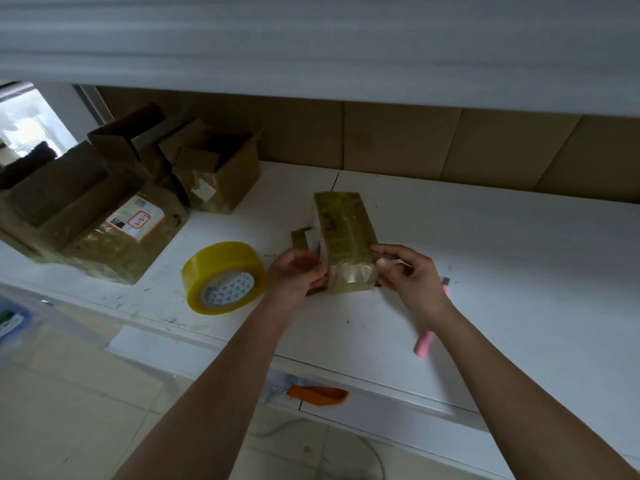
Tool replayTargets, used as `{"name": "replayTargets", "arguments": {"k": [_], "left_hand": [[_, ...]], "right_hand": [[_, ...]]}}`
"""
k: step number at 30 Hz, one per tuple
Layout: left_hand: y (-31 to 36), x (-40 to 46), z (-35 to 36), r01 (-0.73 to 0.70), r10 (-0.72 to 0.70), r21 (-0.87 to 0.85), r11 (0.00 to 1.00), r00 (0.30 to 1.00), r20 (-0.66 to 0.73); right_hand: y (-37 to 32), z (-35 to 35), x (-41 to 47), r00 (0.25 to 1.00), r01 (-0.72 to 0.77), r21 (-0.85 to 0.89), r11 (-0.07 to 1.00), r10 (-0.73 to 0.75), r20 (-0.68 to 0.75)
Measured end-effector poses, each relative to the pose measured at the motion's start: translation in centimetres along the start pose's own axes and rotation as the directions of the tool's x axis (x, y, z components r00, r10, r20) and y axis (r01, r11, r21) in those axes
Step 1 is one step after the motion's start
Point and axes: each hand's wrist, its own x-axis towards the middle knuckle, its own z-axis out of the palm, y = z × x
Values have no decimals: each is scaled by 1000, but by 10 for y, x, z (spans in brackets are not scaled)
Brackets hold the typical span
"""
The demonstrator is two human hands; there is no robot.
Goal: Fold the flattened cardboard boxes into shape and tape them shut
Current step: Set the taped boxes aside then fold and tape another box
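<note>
I stand at a white surface (485, 244) and work on a small cardboard box (341, 233) that sits near the middle of it, a little toward the front edge. The box is a narrow brown block, already wrapped in glossy clear tape that wrinkles and catches the light. My left hand (294, 275) presses against the box's near left side, fingers curled around the end of it. My right hand (405, 271) pinches the near right corner, thumb and forefinger closed on what looks like the loose tape edge there. Both hands are grasping the box, neither is free.

The step in hand seems to be smoothing the tape over the near end. To do it well, I should pull the strip taut before pressing it down, rub from the centre outward to push out creases, and fold the overhang flat around the corners so the flaps stay shut.

A fat roll of yellow-tinted tape (223, 277) with a white patterned core leans just left of my left hand. A pink cutter (427, 337) lies toward the front edge, partly under my right wrist. Several open, used cardboard boxes (214, 168) cluster at the back left corner, dull and creased, one bearing a paper label
</note>
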Motion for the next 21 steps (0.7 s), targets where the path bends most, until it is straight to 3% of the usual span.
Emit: {"name": "replayTargets", "arguments": {"k": [2, 4, 6, 8, 11, 18, 21], "left_hand": [[8, -4, -5, -260, 267, 289, 921, 964, 17], [14, -7, -7, -493, 478, 372, 787, 867, 138], [18, -10, -4, -620, 537, 398, 676, 785, 310], [17, -11, 0, -653, 515, 442, 614, 757, 403], [14, -9, 3, -671, 545, 437, 599, 742, 391], [3, -3, 1, -666, 569, 396, 632, 746, 347], [1, -2, 1, -661, 562, 394, 638, 750, 349]], "right_hand": [[-4, 0, -1, 1000, 12, -16, 1000, -12, 18], [-7, 2, 0, 999, 38, -62, 997, -36, 33], [-9, 3, 0, 997, 75, -136, 988, -72, 28], [-10, 2, 1, 986, 167, -279, 946, -167, 25], [-15, 0, 3, 942, 330, -468, 820, -317, 109], [-18, 11, 6, 901, 404, -671, 621, -399, 173], [-15, 14, 8, 883, 422, -678, 602, -442, 158]]}}
